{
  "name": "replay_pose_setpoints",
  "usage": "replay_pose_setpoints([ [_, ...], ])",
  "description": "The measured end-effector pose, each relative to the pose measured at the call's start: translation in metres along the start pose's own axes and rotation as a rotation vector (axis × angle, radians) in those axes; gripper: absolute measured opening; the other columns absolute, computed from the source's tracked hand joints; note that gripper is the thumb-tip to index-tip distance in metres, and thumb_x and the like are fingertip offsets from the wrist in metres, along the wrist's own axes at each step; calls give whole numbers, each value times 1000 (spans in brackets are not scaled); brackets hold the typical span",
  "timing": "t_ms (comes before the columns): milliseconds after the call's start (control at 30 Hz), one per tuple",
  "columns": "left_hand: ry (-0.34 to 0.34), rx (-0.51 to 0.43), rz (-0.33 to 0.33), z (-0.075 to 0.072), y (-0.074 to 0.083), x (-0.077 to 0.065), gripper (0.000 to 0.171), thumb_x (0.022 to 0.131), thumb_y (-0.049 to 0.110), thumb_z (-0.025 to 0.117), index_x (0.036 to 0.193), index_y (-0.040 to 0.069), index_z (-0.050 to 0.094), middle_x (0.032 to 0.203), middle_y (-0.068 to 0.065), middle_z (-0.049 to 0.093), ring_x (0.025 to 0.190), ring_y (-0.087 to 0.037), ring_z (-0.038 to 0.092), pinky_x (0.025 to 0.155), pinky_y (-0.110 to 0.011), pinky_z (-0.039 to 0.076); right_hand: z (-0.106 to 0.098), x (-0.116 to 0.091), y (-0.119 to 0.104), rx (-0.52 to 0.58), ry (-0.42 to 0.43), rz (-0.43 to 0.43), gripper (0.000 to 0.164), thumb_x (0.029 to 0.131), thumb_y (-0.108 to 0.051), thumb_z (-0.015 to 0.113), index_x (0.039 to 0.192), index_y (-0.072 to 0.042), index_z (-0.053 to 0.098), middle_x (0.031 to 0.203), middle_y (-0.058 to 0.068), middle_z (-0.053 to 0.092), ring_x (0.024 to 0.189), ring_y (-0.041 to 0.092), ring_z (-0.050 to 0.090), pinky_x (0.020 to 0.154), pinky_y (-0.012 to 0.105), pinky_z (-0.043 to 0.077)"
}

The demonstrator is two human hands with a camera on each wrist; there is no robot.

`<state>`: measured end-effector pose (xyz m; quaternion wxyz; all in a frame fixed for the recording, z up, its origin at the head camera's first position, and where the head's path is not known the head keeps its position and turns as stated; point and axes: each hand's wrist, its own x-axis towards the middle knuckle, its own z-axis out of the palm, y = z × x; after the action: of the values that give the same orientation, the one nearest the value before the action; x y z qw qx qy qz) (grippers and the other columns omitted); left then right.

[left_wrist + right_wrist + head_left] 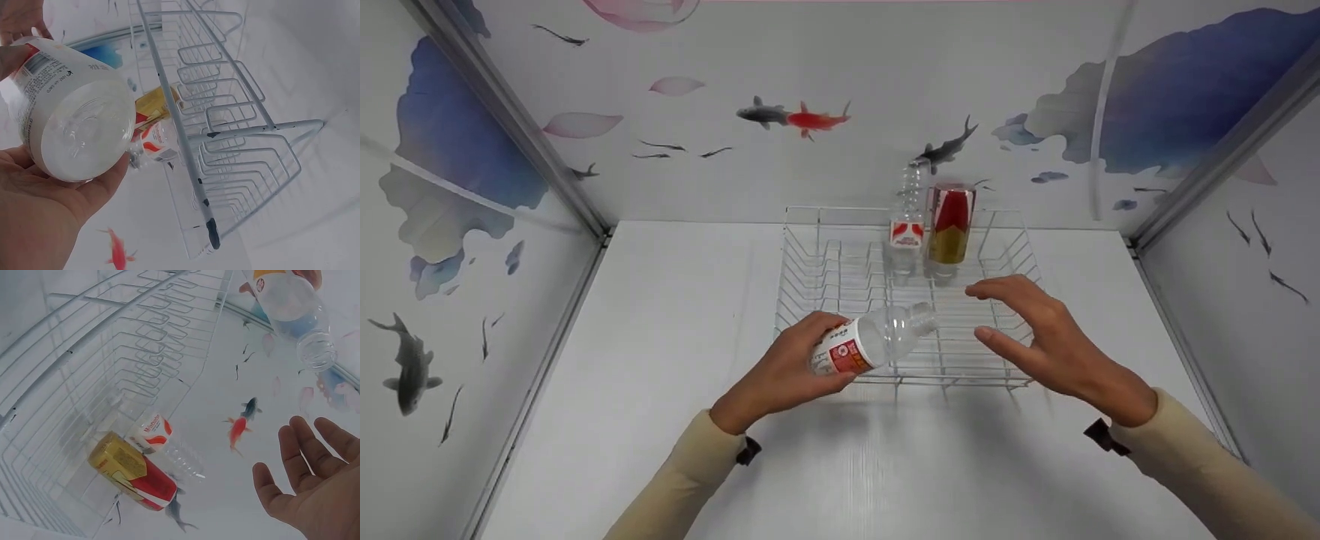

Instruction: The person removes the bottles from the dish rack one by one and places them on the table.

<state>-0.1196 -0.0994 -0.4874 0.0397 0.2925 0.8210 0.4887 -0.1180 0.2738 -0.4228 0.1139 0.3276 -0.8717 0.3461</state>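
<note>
My left hand (791,367) grips a clear plastic bottle (889,335) with a white and red label around its lower body. The bottle is tilted, its uncapped mouth pointing right, over the front of a white wire rack (960,381). In the left wrist view the bottle's base (87,132) faces the camera. My right hand (1046,341) is held above the rack's right side with fingers and thumb spread, holding nothing, a short gap from the bottle's mouth. In the right wrist view its fingers (298,453) are extended.
At the rack's back stand another clear plastic bottle (907,234) and, just right of it, a red and gold can (952,225). White panels printed with fish and leaves enclose the white table (675,315) at the back and both sides.
</note>
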Motion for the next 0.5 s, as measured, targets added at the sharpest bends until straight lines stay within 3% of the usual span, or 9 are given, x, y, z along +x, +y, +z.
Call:
replay_pose_setpoints([
  [333, 80, -44, 8, -14, -6, -5, 69, 90, 10, 90, 148, 7, 54, 138, -5, 64, 119, -20, 63, 97, -42, 61, -2, -9, 14, 17, 34, 48, 44, 100, -6, 73, 143, -4, 68, 140, 8, 71, 131, 28, 63, 116, 15, 38],
  [500, 144, -57, 1, -24, -11, -10, 76, 91, 11, 91, 155, 8, 51, 142, -6, 61, 125, -25, 62, 101, -48, 61, -2, -13, 20, 22, 40, 82, 44, 100, -6, 74, 143, -2, 69, 141, 8, 71, 132, 31, 63, 116, 13, 36],
])
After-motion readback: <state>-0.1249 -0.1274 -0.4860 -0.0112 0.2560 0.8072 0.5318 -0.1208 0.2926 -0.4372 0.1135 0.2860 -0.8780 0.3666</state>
